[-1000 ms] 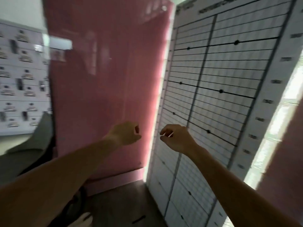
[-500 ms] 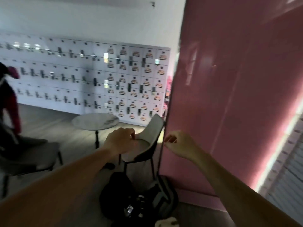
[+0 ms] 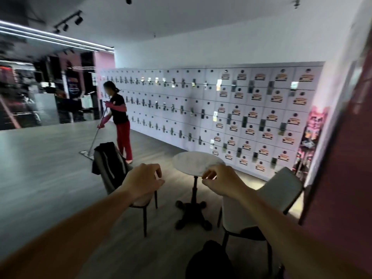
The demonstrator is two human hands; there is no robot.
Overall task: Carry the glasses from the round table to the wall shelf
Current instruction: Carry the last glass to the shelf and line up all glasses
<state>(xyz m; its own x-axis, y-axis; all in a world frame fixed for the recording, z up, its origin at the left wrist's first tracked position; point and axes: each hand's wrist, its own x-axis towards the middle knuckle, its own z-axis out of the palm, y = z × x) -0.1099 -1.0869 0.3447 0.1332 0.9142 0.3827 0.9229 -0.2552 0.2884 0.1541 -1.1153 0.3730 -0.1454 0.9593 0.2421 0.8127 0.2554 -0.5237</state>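
The round white marble table [image 3: 193, 161] stands ahead on a black pedestal, its top bare; I see no glasses on it or anywhere in view. My left hand [image 3: 144, 181] is stretched out in front of the left chair, fingers loosely curled and apart, holding nothing. My right hand [image 3: 220, 181] hovers in front of the table's near edge, fingers bent with thumb and forefinger apart, also holding nothing. The wall shelf is out of view.
A chair with a dark jacket [image 3: 109, 164] stands left of the table, a grey chair [image 3: 261, 198] right of it. A black bag [image 3: 209, 260] lies on the floor near me. A person mopping [image 3: 119, 119] stands by the locker wall [image 3: 241, 113]. A pink panel [image 3: 346, 158] borders the right.
My view has swung left from the pink panel and chart to the open room with the table. Both hands went from closed fists to loosely spread fingers.
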